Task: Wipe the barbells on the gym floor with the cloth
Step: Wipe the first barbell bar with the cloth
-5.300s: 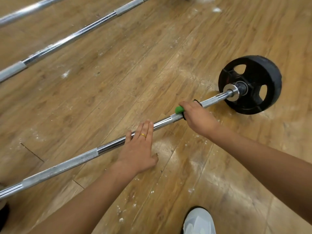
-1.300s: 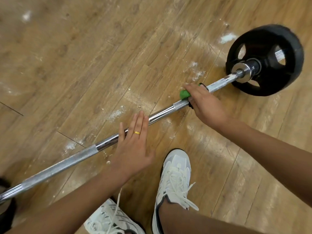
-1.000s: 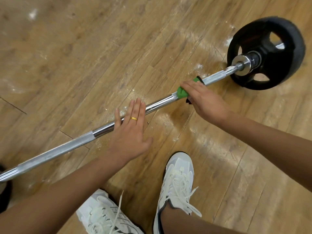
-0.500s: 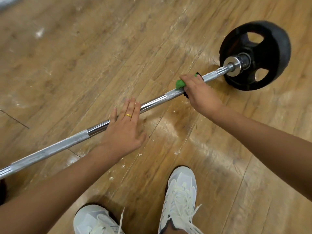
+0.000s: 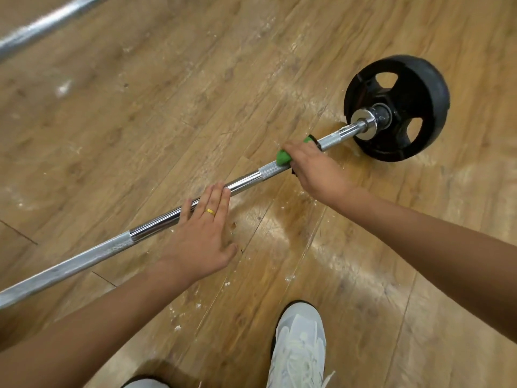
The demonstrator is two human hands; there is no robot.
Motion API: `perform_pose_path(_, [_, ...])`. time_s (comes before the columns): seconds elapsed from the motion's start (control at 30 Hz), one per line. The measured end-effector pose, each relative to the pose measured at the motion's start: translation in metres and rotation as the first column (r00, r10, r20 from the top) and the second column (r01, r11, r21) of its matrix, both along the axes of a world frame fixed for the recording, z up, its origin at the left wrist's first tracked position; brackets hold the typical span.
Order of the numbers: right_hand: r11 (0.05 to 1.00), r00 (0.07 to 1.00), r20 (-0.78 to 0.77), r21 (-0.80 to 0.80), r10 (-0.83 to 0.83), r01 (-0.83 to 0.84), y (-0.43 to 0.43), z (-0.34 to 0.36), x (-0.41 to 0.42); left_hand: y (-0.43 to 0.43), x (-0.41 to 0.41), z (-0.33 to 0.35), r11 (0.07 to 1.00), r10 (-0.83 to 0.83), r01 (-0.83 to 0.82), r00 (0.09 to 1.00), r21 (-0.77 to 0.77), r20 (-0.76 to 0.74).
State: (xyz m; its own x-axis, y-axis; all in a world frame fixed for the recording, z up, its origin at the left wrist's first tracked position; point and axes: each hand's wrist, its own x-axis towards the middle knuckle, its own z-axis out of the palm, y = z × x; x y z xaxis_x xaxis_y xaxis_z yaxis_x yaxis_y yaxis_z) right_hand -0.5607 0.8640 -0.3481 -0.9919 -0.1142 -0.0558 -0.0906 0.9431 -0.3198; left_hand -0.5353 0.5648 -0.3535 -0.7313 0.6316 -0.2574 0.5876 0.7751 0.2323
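The bar lies on the floor. Near its plate, the right hand clasps a green cloth around it; the left hand rests flat, fingers spread, farther along.

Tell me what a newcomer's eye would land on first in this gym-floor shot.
The long chrome barbell cuts diagonally across the wooden floor, ending at a black weight plate on the right. The right hand grips a green cloth around the bar near that plate, while the left hand, with a gold ring, rests flat on the smooth middle section. White chalky specks dot the floor, and a white sneaker shows at the bottom.
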Motion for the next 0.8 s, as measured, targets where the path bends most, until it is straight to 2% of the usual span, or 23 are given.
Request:
perform_pose_path(0.07, [0.999,0.999,0.036,0.018,0.038,-0.038,0.006,0.006,-0.004,-0.002,-0.004,-0.002,1.0,-0.001,0.001,1.0,0.003,0.011])
perform_pose_path(0.23, [0.99,0.99,0.009,0.031,-0.141,0.141,0.032,0.014,-0.022,-0.003,-0.011,-0.003,1.0,-0.02,0.02,1.0,-0.002,0.004])
perform_pose_path(0.37, [0.999,0.999,0.052,0.053,-0.006,0.003,0.02,0.01,-0.013,-0.005,-0.015,-0.003,0.999,-0.026,0.026,1.0,-0.025,0.007])
perform_pose_path(0.43, [0.997,0.998,0.058,0.075,0.002,-0.006,0.027,0.013,-0.017,-0.008,-0.019,-0.003,0.998,-0.045,0.046,0.999,-0.05,0.004])
perform_pose_path(0.6, [0.98,0.981,0.005,0.04,-0.194,0.193,0.045,0.014,-0.032,-0.01,-0.025,-0.005,0.999,-0.043,0.043,0.999,-0.01,0.022])
perform_pose_path(0.8, [0.999,0.999,0.053,0.041,0.005,-0.007,0.029,-0.004,-0.016,-0.007,-0.021,-0.008,1.0,-0.022,0.023,1.0,0.008,-0.006])
